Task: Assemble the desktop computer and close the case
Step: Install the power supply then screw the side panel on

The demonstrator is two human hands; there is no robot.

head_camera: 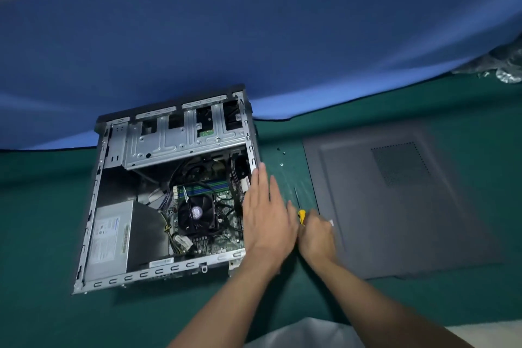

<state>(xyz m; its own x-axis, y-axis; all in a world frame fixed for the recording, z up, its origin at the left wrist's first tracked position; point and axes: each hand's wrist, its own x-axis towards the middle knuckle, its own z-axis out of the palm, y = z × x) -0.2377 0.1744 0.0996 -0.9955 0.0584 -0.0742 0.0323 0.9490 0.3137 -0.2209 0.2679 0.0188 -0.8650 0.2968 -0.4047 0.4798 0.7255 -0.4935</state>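
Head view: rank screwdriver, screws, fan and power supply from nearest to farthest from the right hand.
1. Screwdriver, held in the right hand.
2. Screws, on the mat beyond it.
3. Fan, left, inside the case.
4. Power supply, at the case's left.

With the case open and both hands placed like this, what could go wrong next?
The loose screws lie on the green mat between the open silver metal computer case and the dark grey side panel; sliding the panel could scatter them. The right hand grips the yellow-handled screwdriver beside the left hand; its tip might jab it.

bare metal case (169, 147), matt grey panel (401, 206)
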